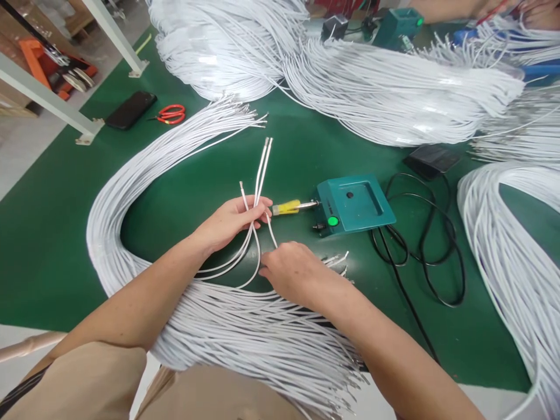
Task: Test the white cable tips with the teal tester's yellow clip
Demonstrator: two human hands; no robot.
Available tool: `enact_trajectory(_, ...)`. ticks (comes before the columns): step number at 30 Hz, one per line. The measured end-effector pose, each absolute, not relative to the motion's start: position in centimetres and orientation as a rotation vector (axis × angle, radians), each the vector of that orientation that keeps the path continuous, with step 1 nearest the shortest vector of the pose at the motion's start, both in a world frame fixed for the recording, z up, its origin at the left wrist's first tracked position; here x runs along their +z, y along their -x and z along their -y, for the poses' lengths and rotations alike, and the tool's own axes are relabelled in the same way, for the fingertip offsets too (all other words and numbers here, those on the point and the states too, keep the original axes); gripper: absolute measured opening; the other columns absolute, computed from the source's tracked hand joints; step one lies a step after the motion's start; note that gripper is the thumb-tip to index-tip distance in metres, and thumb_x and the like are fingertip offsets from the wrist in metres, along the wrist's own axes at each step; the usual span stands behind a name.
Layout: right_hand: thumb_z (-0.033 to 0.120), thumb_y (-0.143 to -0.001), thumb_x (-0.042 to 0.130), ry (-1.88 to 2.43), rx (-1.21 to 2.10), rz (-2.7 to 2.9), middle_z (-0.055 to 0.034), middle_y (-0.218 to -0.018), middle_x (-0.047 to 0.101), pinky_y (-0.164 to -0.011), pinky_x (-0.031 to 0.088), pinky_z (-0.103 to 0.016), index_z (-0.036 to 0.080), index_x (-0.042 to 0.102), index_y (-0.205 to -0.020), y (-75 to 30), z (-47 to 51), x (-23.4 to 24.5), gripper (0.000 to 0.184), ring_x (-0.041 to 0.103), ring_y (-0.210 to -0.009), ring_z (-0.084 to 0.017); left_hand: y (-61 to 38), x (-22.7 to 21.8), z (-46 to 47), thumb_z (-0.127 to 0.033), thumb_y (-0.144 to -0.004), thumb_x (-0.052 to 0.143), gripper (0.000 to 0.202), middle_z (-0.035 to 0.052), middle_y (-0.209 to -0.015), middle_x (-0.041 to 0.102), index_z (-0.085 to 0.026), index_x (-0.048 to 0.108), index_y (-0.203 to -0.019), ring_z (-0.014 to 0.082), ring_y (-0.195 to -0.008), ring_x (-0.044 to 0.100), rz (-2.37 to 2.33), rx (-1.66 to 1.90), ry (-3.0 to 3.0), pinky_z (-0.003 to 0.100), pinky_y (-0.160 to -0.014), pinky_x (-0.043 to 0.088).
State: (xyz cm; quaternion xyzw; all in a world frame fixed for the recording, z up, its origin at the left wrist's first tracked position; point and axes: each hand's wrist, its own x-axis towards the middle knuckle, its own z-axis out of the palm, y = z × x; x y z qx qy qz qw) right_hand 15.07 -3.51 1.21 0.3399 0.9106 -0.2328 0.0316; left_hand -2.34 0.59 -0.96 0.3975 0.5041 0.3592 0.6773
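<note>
My left hand (231, 220) is closed on a few thin white wires (262, 166) whose stripped tips point up and away from me. Just to its right, my right hand (291, 269) is closed in a pinch on one white wire near the big looped bundle of white wires (131, 186) that curves round in front of me. A small teal machine (354, 204) with a green button and a yellow-handled tool (286, 207) stuck in its left side sits just right of the hands.
More heaps of white wires (394, 99) lie at the back and right. A black cable (420, 251) coils beside the teal machine. A black phone (130, 109) and red scissors (171, 114) lie at far left on the green table (52, 233). Another person's arm (446, 9) shows top right.
</note>
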Motion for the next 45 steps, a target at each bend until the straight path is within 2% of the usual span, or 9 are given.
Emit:
enact_trajectory(5, 0.021, -0.090, 0.051, -1.129, -1.091, -2.658, -0.0013, -0.055, 0.060, -0.046, 0.032, -0.025, 0.018, 0.062, -0.061, -15.8, 2.2, 2.9, 0.031, 0.047, -0.044, -0.011, 2.3, -1.0, -0.3, -0.043, -0.078, 0.069, 0.032, 0.0072, -0.095, 0.069, -0.017, 0.073, -0.095, 0.0123, -0.082, 0.061, -1.142, 0.751, -0.908, 0.023, -0.073, 0.048)
enact_trajectory(12, 0.031, -0.092, 0.048, -1.908, -1.185, -2.623, -0.0021, -0.068, 0.067, -0.062, 0.041, -0.027, 0.018, 0.066, -0.096, -16.1, 0.1, 2.3, 0.022, 0.060, -0.061, -0.015, 2.5, -1.2, -0.3, -0.031, -0.069, 0.079, 0.034, 0.0041, -0.086, 0.071, -0.016, 0.070, -0.098, 0.0117, -0.075, 0.064, -1.079, 0.761, -0.951, 0.026, -0.077, 0.050)
enact_trajectory(17, 0.035, -0.087, 0.054, -2.009, -1.722, -2.566, 0.0027, -0.065, 0.064, -0.058, 0.042, -0.024, 0.021, 0.060, -0.081, -16.3, -0.2, 1.3, 0.017, 0.054, -0.053, -0.010, 2.3, -0.9, -0.2, -0.026, -0.066, 0.081, 0.028, -0.0020, -0.069, 0.064, -0.015, 0.059, -0.079, 0.0106, -0.068, 0.064, -1.054, 0.728, -0.969, 0.023, -0.071, 0.048)
enact_trajectory(23, 0.035, -0.084, 0.055, -1.603, -2.200, -2.218, 0.0024, -0.059, 0.063, -0.042, 0.041, -0.021, 0.020, 0.052, -0.068, -15.6, 0.2, 0.8, 0.022, 0.049, -0.039, -0.008, 2.3, -0.3, -0.5, -0.030, -0.074, 0.074, 0.031, 0.0025, -0.093, 0.067, -0.016, 0.047, -0.076, 0.0097, -0.079, 0.064, -1.043, 0.917, -0.886, 0.020, -0.068, 0.047)
enact_trajectory(26, 0.033, -0.082, 0.056, -1.494, -2.250, -2.125, 0.0015, -0.058, 0.063, -0.039, 0.041, -0.021, 0.019, 0.053, -0.066, -15.3, 0.4, 0.7, 0.022, 0.049, -0.037, -0.007, 2.3, -0.1, -0.6, -0.026, -0.071, 0.076, 0.037, 0.0020, -0.089, 0.067, -0.016, 0.041, -0.073, 0.0109, -0.079, 0.065, -1.035, 0.954, -0.857, 0.021, -0.067, 0.048)
enact_trajectory(30, 0.036, -0.081, 0.060, -1.877, -2.142, -2.258, 0.0022, -0.063, 0.062, -0.040, 0.042, -0.020, 0.018, 0.061, -0.076, -15.8, -0.2, 1.0, 0.019, 0.048, -0.040, -0.006, 2.0, -0.3, -0.5, -0.022, -0.066, 0.079, 0.041, 0.0008, -0.078, 0.067, -0.017, 0.039, -0.072, 0.0107, -0.068, 0.066, -1.058, 0.992, -0.932, 0.017, -0.054, 0.042)
enact_trajectory(34, 0.039, -0.080, 0.062, -2.016, -2.420, -2.203, 0.0035, -0.065, 0.060, -0.041, 0.044, -0.020, 0.018, 0.063, -0.090, -15.8, -0.6, 1.8, 0.024, 0.048, -0.044, -0.006, 1.4, -0.3, 0.0, -0.022, -0.064, 0.081, 0.042, 0.0003, -0.075, 0.069, -0.018, 0.041, -0.076, 0.0136, -0.065, 0.069, -1.073, 0.959, -0.996, 0.021, -0.058, 0.048)
enact_trajectory(39, 0.041, -0.067, 0.075, -1.949, -2.726, -1.979, 0.0031, -0.060, 0.060, -0.042, 0.042, -0.020, 0.016, 0.060, -0.072, -15.2, -0.5, 1.8, 0.030, 0.048, -0.044, -0.006, 1.0, -0.3, 0.5, -0.019, -0.060, 0.083, 0.045, -0.0022, -0.066, 0.067, -0.018, 0.041, -0.076, 0.0153, -0.062, 0.069, -1.060, 0.904, -1.054, 0.025, -0.062, 0.052)
enact_trajectory(45, 0.035, -0.070, 0.072, -1.866, -3.022, -1.728, 0.0063, -0.049, 0.051, -0.046, 0.042, -0.020, 0.017, 0.059, -0.067, -15.2, -0.5, 1.1, 0.023, 0.046, -0.044, -0.006, 0.9, -0.1, 0.4, -0.021, -0.064, 0.080, 0.042, -0.0019, -0.071, 0.067, -0.018, 0.040, -0.076, 0.0151, -0.062, 0.069, -1.069, 0.929, -1.015, 0.023, -0.056, 0.049)
